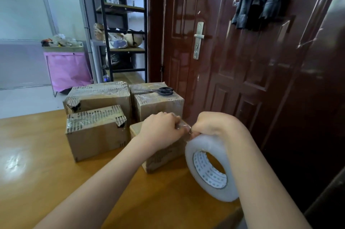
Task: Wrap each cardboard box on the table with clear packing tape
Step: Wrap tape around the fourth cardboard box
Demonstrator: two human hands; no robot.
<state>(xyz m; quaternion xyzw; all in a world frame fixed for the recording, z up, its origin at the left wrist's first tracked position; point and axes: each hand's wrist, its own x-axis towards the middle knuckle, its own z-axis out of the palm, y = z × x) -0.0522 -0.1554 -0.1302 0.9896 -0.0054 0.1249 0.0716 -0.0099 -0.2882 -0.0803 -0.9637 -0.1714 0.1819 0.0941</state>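
Note:
Several cardboard boxes stand on the wooden table (37, 163). The small box (160, 158) nearest me lies under my left hand (162, 130), whose curled fingers pinch the loose end of the clear tape at the box's top right edge. My right hand (214, 124) grips the top of the big roll of clear tape (209, 169), which hangs just right of that box. Two torn, taped boxes sit at the left: a front one (95, 133) and a rear one (99, 96). A glossy taped box (158, 105) stands behind.
Black-handled scissors (160, 91) lie on top of the rear right box. A dark red door (242, 61) is close on the right, past the table's edge. A black shelf rack (121, 29) and a pink bin (67, 70) stand farther back.

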